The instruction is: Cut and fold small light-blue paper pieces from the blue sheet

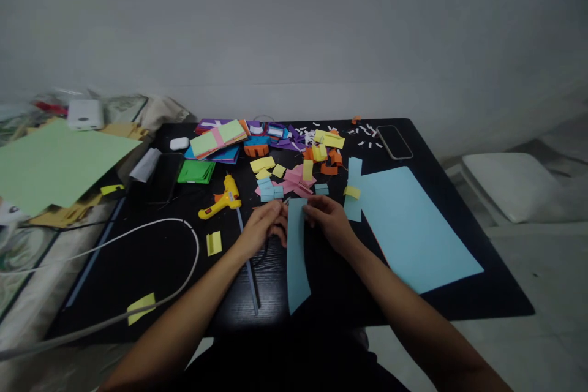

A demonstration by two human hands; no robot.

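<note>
A long light-blue paper strip (296, 254) hangs over the front of the table, its lower end curling. My right hand (325, 217) pinches the strip near its top right edge. At the left of the strip, my left hand (266, 223) is closed around what look like scissors; a thin metal tip shows by the strip's top edge and a dark loop below the hand. The fingers hide most of them. Just beyond both hands lie folded blue paper pieces (271, 190) and pink paper strips (298, 180).
A yellow glue gun (225, 197) with a long glue stick (248, 266) lies left. Large blue sheets (413, 226) and a phone (395, 142) are right. A white cable (195, 257) crosses the left side. Paper stacks (220, 138) and white scraps (367, 131) lie at the back.
</note>
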